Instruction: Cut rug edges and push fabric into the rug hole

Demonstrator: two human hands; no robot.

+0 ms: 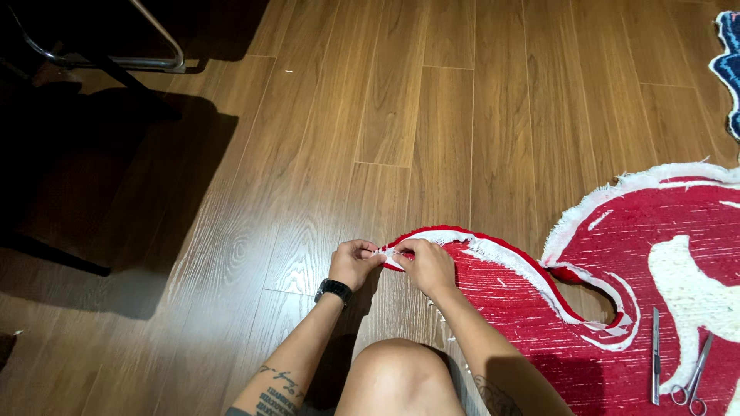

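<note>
A red tufted rug (686, 231) with a white shape and a frayed white cloth border lies back side up on the wooden floor (432, 115). Its pointed tip reaches toward me at centre. My left hand (353, 262), with a black watch on the wrist, pinches the white border at that tip. My right hand (426, 264) grips the same border right beside it, fingers closed on the cloth. My bare knee (397, 377) is just below the hands.
Scissors (691, 379) and a thin metal tool (656, 354) lie on the rug at the lower right. A blue and white rug edge (728, 62) shows at the top right. A metal chair frame (116, 58) stands at the top left in shadow.
</note>
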